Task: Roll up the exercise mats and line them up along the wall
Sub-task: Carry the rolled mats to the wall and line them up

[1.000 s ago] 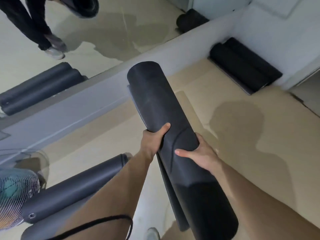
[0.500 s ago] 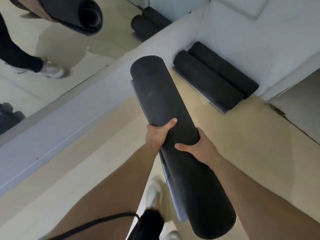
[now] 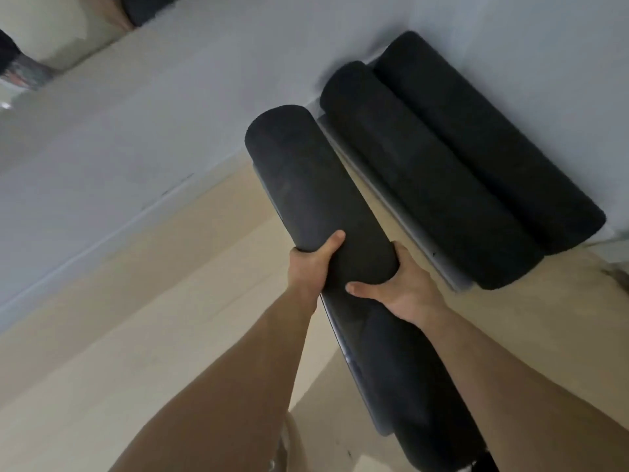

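Above the floor (image 3: 170, 301), held out toward the wall (image 3: 510, 46), the rolled mat (image 3: 306, 185) sits in our grip. Our left hand (image 3: 311, 264) curls round it from one side, and our right hand (image 3: 405, 284) cups the other, thumb across the front. We judge it light, soft and springy. Its loose outer edge (image 3: 354, 369) looks apt to unroll, so a firm mid-length squeeze suits it. Two stored mats (image 3: 425, 172) lie touching against the wall, just beside it. No container shows.
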